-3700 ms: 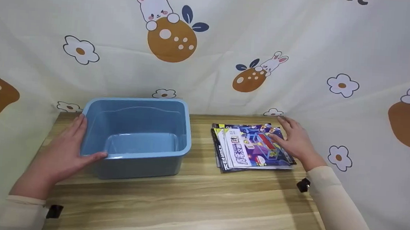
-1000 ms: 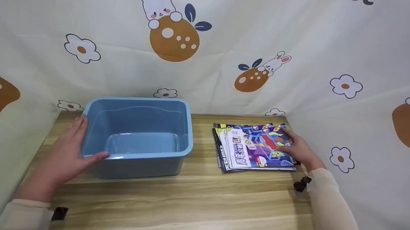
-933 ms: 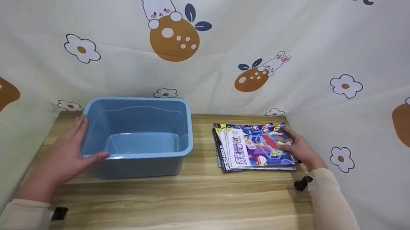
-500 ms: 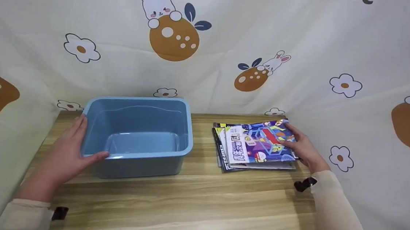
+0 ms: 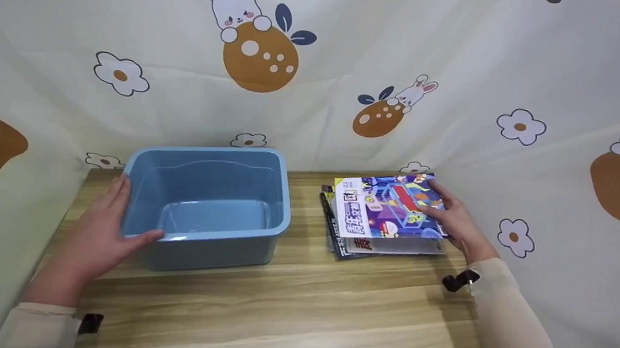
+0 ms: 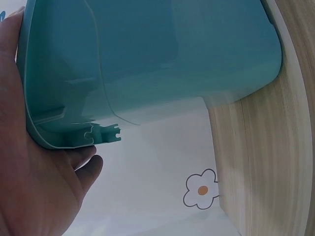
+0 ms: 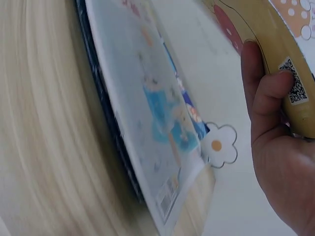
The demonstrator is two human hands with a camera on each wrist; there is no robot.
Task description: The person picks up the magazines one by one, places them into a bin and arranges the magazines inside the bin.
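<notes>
Holding the blue bin (image 5: 209,256) by its nine-o'clock end with the left hand (image 5: 101,229) while pinching a colourful magazine (image 5: 385,207) in the right hand (image 5: 457,220), hovering above the magazine pile (image 5: 404,246) on the counter (image 5: 277,315) at the bin's three o'clock.

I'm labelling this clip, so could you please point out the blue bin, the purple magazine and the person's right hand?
Blue bin (image 5: 215,214): head view, on its bare inside floor.
Purple magazine (image 5: 387,206): head view, middle of its front cover.
Right hand (image 5: 459,223): head view, on its back.
</notes>
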